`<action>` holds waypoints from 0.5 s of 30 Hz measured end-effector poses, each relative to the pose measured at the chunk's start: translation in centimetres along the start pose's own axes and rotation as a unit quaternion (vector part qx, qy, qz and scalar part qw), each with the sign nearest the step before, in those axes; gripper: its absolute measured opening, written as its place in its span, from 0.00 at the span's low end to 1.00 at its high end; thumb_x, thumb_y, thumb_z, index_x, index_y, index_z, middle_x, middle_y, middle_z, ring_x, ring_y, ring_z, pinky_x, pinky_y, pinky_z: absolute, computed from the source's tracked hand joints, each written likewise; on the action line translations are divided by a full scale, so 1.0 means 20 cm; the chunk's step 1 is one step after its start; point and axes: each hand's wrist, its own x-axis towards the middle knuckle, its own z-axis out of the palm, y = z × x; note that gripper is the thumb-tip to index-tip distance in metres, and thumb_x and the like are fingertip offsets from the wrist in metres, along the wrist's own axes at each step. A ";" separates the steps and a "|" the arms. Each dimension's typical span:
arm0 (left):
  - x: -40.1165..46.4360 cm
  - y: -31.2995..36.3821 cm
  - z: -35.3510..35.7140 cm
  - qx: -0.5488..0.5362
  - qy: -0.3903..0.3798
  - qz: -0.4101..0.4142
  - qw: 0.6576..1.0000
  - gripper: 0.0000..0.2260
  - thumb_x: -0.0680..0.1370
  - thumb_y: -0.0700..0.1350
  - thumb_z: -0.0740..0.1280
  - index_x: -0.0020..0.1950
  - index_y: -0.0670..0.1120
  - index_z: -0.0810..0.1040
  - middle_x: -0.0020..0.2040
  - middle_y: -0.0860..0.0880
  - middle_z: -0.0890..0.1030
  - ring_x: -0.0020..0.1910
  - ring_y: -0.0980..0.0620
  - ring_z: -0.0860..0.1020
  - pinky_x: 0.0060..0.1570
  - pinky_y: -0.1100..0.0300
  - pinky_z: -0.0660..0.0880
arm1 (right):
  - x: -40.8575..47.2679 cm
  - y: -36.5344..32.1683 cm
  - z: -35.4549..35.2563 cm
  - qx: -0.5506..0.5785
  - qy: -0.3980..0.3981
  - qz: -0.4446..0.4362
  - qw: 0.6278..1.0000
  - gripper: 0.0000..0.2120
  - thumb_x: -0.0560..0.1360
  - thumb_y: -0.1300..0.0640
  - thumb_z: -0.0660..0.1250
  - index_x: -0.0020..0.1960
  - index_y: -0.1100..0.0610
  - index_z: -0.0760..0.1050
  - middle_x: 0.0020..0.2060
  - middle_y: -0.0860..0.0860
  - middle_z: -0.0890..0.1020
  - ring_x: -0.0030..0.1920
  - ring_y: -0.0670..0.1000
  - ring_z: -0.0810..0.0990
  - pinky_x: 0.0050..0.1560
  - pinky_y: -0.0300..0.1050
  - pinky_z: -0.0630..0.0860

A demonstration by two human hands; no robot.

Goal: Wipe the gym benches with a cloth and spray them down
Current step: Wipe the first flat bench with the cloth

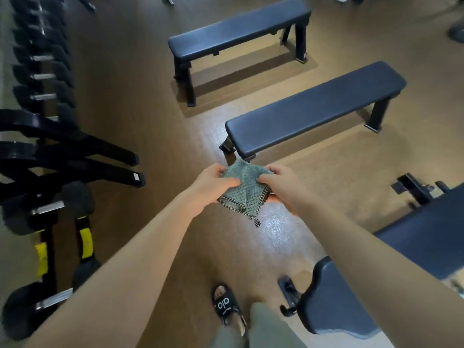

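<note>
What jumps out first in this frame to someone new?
Two bare hands at centre, left hand and right hand, pinching a green cloth between them above the floor. Beyond it sit two flat dark benches; a dumbbell rack lines the left edge.

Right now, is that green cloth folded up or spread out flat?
Folded: the cloth sits bunched in layers between the left hand and right hand.

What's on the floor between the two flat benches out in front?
Nothing: in the head view, only bare brown floor lies between the far bench and the nearer bench. The far one stands on a darker mat.
</note>
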 end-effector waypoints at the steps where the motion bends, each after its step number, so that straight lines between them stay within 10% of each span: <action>1: 0.05 0.04 0.00 0.016 -0.002 0.006 1.000 0.10 0.79 0.43 0.72 0.59 0.48 0.76 0.53 0.46 0.84 0.50 0.48 0.85 0.52 0.46 0.84 | 0.03 -0.01 -0.02 0.005 0.017 -0.001 1.000 0.09 0.77 0.65 0.65 0.57 0.67 0.77 0.54 0.67 0.82 0.55 0.64 0.83 0.53 0.63 0.82; 7: 0.33 0.28 0.08 0.116 -0.001 0.058 0.992 0.02 0.81 0.44 0.68 0.50 0.51 0.77 0.50 0.46 0.83 0.52 0.41 0.84 0.55 0.38 0.81 | 0.28 -0.09 -0.18 0.017 0.074 -0.003 0.997 0.07 0.78 0.65 0.63 0.53 0.63 0.78 0.53 0.66 0.82 0.55 0.65 0.83 0.52 0.66 0.82; 15: 0.87 0.50 0.10 0.156 0.059 0.074 0.983 0.05 0.80 0.47 0.68 0.45 0.51 0.76 0.46 0.47 0.83 0.49 0.42 0.83 0.52 0.40 0.81 | 0.76 -0.26 -0.36 0.006 0.040 0.000 0.999 0.07 0.82 0.64 0.60 0.51 0.58 0.77 0.54 0.60 0.81 0.49 0.56 0.84 0.33 0.44 0.82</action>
